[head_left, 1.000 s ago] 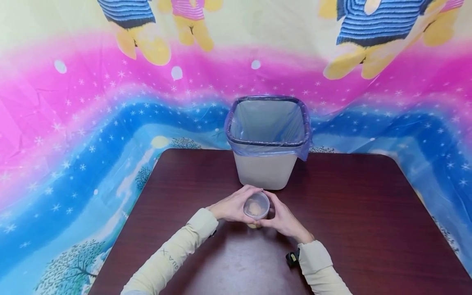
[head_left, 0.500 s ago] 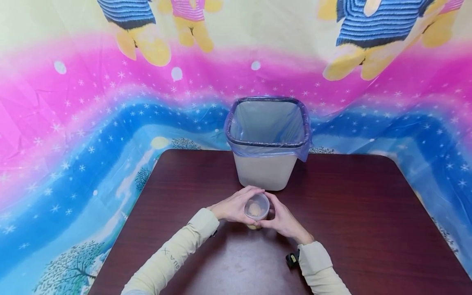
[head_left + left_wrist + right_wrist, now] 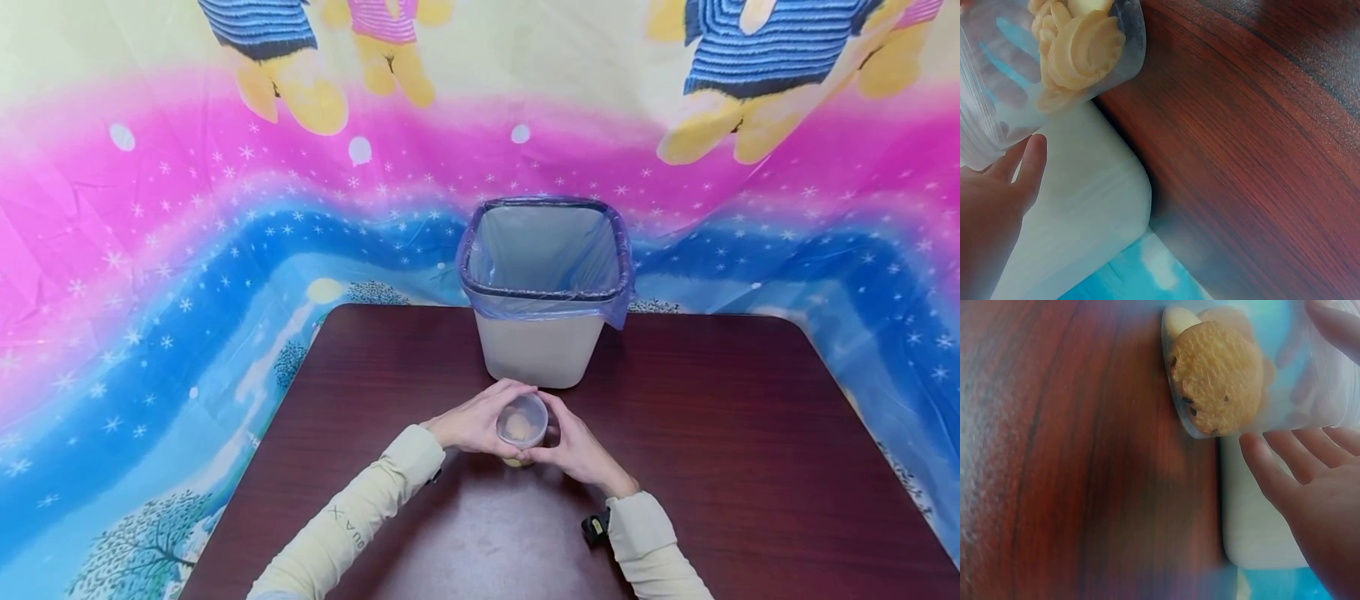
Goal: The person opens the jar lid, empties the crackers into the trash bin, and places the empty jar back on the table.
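Observation:
A clear round plastic jar point(image 3: 522, 422) with a translucent lid stands upright near the middle of the table. Cookies show through its wall: a ridged, swirled cookie point(image 3: 1088, 50) in the left wrist view and a round, dark-specked cookie point(image 3: 1216, 375) in the right wrist view. My left hand point(image 3: 472, 421) curls round the jar's upper part from the left. From the right, my right hand point(image 3: 576, 446) grips it at the same height. The fingertips of both hands come close together at the jar's far side, and the thumbs meet at the near side.
Just beyond the jar stands a white bin point(image 3: 536, 346) lined with a thin purple bag point(image 3: 551, 307). Both are on a dark reddish-brown table point(image 3: 712, 433). A printed cloth point(image 3: 420, 167) hangs behind the table's far edge.

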`<state>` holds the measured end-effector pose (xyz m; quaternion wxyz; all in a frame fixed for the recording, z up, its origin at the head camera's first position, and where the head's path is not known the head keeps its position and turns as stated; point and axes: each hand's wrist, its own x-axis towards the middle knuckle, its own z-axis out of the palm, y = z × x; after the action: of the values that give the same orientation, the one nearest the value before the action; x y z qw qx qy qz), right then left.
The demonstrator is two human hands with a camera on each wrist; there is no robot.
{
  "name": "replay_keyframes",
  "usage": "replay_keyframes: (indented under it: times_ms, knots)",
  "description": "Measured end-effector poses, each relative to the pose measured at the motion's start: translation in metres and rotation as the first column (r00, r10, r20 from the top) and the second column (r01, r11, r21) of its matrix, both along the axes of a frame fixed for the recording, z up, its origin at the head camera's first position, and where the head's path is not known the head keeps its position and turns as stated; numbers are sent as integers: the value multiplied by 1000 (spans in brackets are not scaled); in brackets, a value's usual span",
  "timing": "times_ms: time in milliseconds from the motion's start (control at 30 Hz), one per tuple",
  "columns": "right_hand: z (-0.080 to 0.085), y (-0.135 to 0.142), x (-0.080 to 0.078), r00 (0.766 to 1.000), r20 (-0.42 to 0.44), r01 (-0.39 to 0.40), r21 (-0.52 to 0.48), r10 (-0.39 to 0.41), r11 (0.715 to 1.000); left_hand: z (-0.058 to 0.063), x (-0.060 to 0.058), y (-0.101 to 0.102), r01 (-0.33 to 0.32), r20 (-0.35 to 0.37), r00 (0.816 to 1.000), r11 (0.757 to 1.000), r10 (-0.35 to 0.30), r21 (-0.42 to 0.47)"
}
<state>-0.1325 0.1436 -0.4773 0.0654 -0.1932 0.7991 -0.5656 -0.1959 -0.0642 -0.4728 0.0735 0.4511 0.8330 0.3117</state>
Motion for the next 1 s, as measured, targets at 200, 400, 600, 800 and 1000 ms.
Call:
replay_keyframes:
  times_ms: [200, 400, 600, 800, 1000]
  knots:
    - [-10, 3, -4, 1000, 18, 4, 16, -5, 1000, -1, -1, 0, -2, 10, 1000, 1000, 2, -8]
    - [0, 2, 1, 1000, 17, -7, 17, 7, 1000, -2, 0, -1, -13, 8, 1000, 1000, 13, -13]
    - [0, 1, 1, 1000, 16, -13, 10, 12, 1000, -3, 0, -3, -10, -8, 1000, 1000, 10, -5]
    - [-2, 1, 0, 999, 30, -38, -35, 39, 999, -3, 0, -6, -4, -10, 1000, 1000, 4, 3]
    - [-2, 2, -1, 999, 24, -43, -40, 44, 998, -3, 1, -10, -1, -11, 1000, 1000, 1, 16]
